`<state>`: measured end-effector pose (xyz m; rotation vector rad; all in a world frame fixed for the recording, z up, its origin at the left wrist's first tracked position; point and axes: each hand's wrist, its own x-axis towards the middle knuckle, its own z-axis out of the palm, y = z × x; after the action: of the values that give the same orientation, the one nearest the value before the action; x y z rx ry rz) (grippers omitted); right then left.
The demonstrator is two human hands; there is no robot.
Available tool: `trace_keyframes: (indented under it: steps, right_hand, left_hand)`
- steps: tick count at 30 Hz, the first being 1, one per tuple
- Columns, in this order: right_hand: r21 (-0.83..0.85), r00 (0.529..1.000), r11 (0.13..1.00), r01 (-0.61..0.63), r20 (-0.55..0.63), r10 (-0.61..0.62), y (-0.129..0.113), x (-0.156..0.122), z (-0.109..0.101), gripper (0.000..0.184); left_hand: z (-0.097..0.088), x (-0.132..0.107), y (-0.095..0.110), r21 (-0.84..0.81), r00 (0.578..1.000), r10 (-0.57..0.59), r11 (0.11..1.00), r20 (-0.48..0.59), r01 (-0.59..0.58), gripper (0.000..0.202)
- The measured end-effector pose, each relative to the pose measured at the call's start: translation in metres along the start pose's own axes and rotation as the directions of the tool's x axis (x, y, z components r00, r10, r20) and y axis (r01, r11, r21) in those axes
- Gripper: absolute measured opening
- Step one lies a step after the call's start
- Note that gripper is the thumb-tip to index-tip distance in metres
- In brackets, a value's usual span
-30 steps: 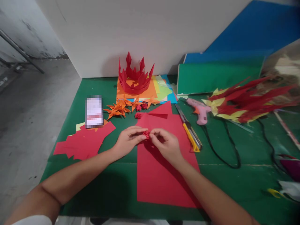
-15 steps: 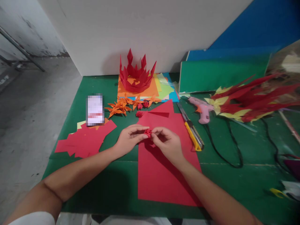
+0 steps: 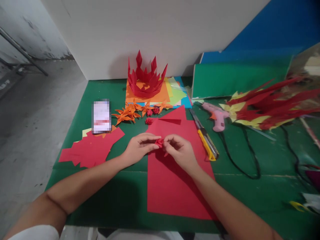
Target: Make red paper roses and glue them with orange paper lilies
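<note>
Red flower (image 3: 159, 143), between your left hand (image 3: 140, 145) and right hand (image 3: 181, 152) (fingers clamped on it), could crumple if squeezed hard.

Your left hand (image 3: 140, 146) and right hand (image 3: 181, 151) hide parts of the red paper rose (image 3: 159, 142). Near the left edge of the green table (image 3: 105, 200), the smartphone (image 3: 101, 116) shows only pixelated blocks. The table's right edge is out of view; toward it, a purple object (image 3: 313, 178) is cut off.
</note>
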<state>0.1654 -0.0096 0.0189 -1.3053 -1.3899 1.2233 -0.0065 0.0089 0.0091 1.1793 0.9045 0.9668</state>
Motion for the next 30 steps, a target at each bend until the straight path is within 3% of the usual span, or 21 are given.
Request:
trace_keyframes:
  steps: [3, 5, 8, 10, 13, 19, 24, 30]
  right_hand:
    - [-0.093, 0.986, 0.986, 0.135, -0.083, -0.143, 0.0, -0.002, 0.002, 0.005]
    - [-0.247, 0.939, 0.925, 0.29, -0.111, -0.324, -0.001, -0.004, 0.002, 0.005]
    - [-0.441, 0.838, 0.748, 0.497, 0.019, -0.546, -0.003, -0.004, -0.002, 0.011]
    - [-0.51, 0.787, 0.651, 0.563, 0.091, -0.61, -0.003, -0.003, -0.006, 0.013]
    - [-0.585, 0.766, 0.575, 0.572, 0.133, -0.628, -0.002, -0.002, -0.01, 0.015]
    - [-0.63, 0.751, 0.501, 0.593, 0.209, -0.627, -0.001, 0.0, -0.012, 0.014]
    - [-0.602, 0.739, 0.501, 0.621, 0.238, -0.63, -0.004, 0.001, -0.013, 0.008]
    - [-0.596, 0.73, 0.484, 0.64, 0.276, -0.625, -0.001, 0.004, -0.015, 0.009]
  left_hand:
    - [0.0, 0.001, 0.001, -0.069, 0.992, -0.13, 0.989, -0.01, 0.129, 0.037]
    - [0.0, 0.001, 0.002, -0.109, 0.984, -0.18, 0.978, -0.015, 0.177, 0.039]
    - [0.0, 0.001, 0.002, -0.151, 0.983, -0.186, 0.972, -0.013, 0.181, 0.04]
    - [0.0, 0.001, 0.002, -0.157, 0.986, -0.169, 0.973, -0.001, 0.167, 0.04]
    - [0.0, 0.001, 0.002, -0.115, 0.989, -0.145, 0.983, 0.011, 0.145, 0.04]
    - [-0.001, 0.001, 0.001, -0.068, 0.992, -0.126, 0.99, 0.015, 0.127, 0.039]
    - [-0.001, 0.0, 0.003, -0.006, 0.996, -0.078, 0.997, 0.044, 0.078, 0.033]
    - [0.001, -0.001, 0.004, -0.01, 0.993, -0.095, 0.995, 0.064, 0.096, 0.035]
